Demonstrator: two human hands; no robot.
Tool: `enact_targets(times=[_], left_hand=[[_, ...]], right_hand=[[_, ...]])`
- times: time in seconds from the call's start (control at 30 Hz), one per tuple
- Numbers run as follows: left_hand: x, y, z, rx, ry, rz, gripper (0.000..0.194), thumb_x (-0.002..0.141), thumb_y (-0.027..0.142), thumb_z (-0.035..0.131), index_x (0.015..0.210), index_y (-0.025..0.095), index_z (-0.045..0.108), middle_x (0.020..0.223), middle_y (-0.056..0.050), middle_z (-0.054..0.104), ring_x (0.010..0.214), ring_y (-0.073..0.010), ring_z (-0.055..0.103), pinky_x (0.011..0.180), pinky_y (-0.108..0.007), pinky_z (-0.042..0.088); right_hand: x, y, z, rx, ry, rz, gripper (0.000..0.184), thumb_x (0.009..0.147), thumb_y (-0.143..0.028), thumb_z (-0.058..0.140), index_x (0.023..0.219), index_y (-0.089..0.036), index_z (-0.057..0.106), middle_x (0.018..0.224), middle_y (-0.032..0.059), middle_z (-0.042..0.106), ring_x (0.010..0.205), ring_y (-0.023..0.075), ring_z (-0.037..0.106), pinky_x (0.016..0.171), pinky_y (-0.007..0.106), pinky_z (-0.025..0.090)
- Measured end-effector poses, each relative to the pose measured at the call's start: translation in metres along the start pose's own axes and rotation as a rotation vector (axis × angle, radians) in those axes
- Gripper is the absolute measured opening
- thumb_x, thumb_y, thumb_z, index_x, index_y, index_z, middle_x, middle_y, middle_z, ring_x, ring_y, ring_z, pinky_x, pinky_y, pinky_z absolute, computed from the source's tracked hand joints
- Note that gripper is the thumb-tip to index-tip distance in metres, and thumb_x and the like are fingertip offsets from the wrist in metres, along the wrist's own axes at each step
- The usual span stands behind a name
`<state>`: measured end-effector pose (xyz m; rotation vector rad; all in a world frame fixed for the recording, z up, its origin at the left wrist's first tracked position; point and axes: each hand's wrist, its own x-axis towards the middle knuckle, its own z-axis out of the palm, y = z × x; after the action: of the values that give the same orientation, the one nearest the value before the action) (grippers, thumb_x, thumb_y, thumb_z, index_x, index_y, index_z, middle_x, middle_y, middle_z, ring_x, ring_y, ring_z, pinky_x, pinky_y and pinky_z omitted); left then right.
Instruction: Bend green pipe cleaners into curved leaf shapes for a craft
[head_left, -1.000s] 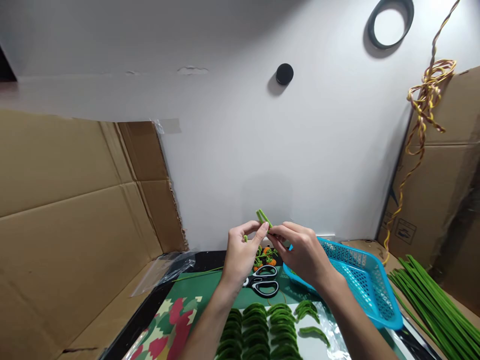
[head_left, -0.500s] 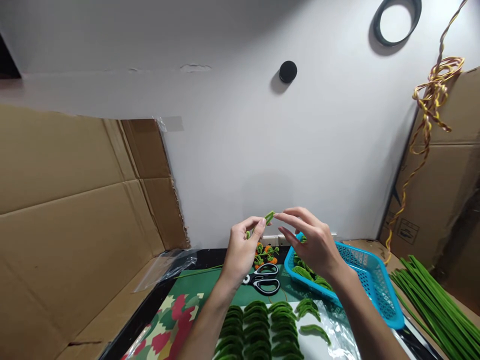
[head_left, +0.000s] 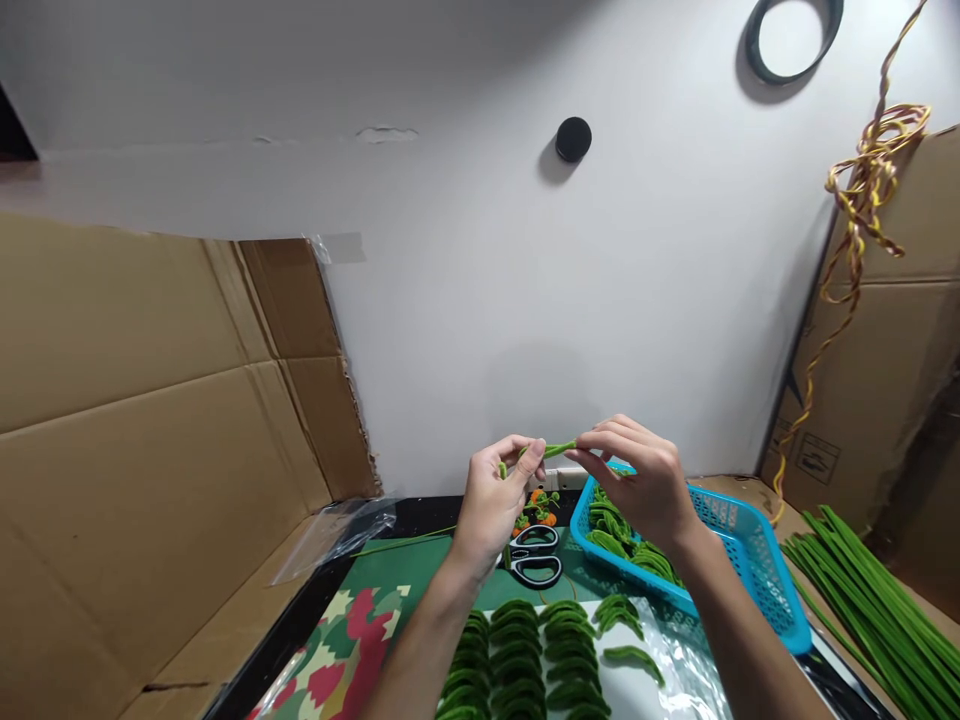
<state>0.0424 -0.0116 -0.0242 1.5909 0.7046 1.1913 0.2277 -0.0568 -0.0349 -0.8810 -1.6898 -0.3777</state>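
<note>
Raised above the mat [head_left: 424, 570], the left hand [head_left: 499, 490] and right hand [head_left: 637, 475] are pinching a green strip [head_left: 559, 449] between them. The blue basket [head_left: 796, 615] is sitting below the right hand; bare wall [head_left: 465, 320] is rising beyond.

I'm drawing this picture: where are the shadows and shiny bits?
Head view: the black disc throws a shadow down-left on the wall; a fainter shadow spreads above the held green strip; head view again: bright glare on clear plastic right of the green rows.
</note>
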Motion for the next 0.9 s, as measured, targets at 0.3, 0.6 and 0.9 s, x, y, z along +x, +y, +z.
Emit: enact_targets(times=[0.3, 0.6, 0.9], left_hand=[[-0.004, -0.004, 0.002, 0.109, 0.106, 0.148, 0.03, 0.086, 0.044, 0.081, 0.09, 0.015, 0.076, 0.079, -0.006, 0.074, 0.067, -0.0147, 0.065, 0.058, -0.021, 0.049], [-0.004, -0.002, 0.003, 0.165, 0.114, 0.21, 0.027, 0.09, 0.044, 0.076, 0.093, 0.017, 0.076, 0.09, -0.004, 0.075, 0.082, -0.0187, 0.072, 0.065, -0.022, 0.056], [-0.002, -0.001, 0.001, 0.189, 0.097, 0.202, 0.029, 0.094, 0.044, 0.071, 0.089, 0.016, 0.076, 0.081, -0.004, 0.073, 0.079, -0.0174, 0.067, 0.06, -0.021, 0.047]], right_hand=[[0.0, -0.006, 0.009, -0.058, 0.035, 0.172, 0.018, 0.099, -0.028, 0.066, 0.084, -0.021, 0.072, 0.072, -0.0017, 0.067, 0.063, 0.0117, 0.059, 0.061, 0.025, 0.044], [-0.004, -0.006, 0.012, -0.139, -0.071, 0.162, 0.015, 0.1, -0.031, 0.065, 0.091, -0.024, 0.074, 0.081, -0.0016, 0.074, 0.072, 0.0131, 0.068, 0.065, 0.025, 0.044], [-0.003, -0.006, 0.012, -0.142, -0.09, 0.161, 0.013, 0.099, -0.027, 0.065, 0.088, -0.023, 0.072, 0.081, -0.0023, 0.073, 0.071, 0.0125, 0.067, 0.064, 0.025, 0.044]])
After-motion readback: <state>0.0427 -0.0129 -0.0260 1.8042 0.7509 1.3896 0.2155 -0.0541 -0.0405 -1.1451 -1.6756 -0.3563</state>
